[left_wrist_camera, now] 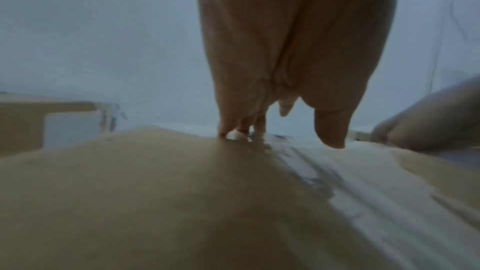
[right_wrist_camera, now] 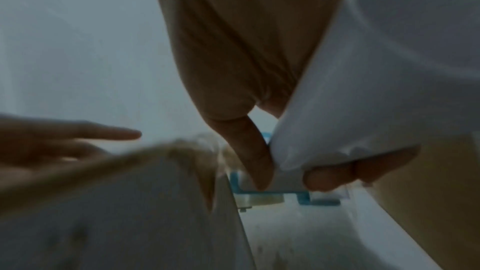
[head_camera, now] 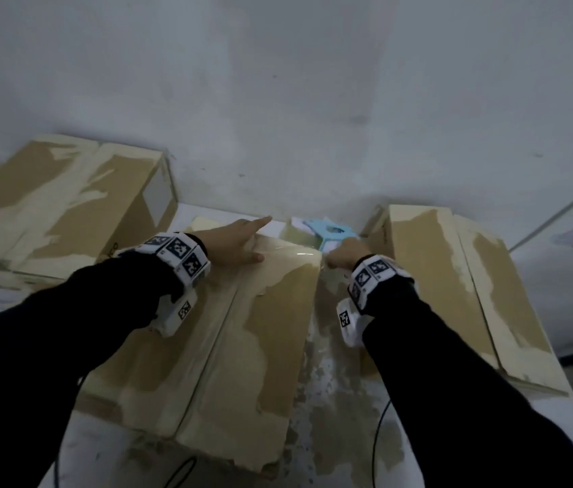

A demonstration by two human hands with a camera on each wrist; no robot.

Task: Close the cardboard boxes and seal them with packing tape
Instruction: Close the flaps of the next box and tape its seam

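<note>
pressing flat, the left hand (head_camera: 239, 241) spreads its fingers on the middle box (head_camera: 242, 346); stiff, light board; the right hand (head_camera: 343, 255) grips the tape dispenser (head_camera: 330, 230) handle.

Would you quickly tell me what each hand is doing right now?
Left hand: open, fingers flat on the middle box.
Right hand: gripping the white handle of the blue tape dispenser.
</note>
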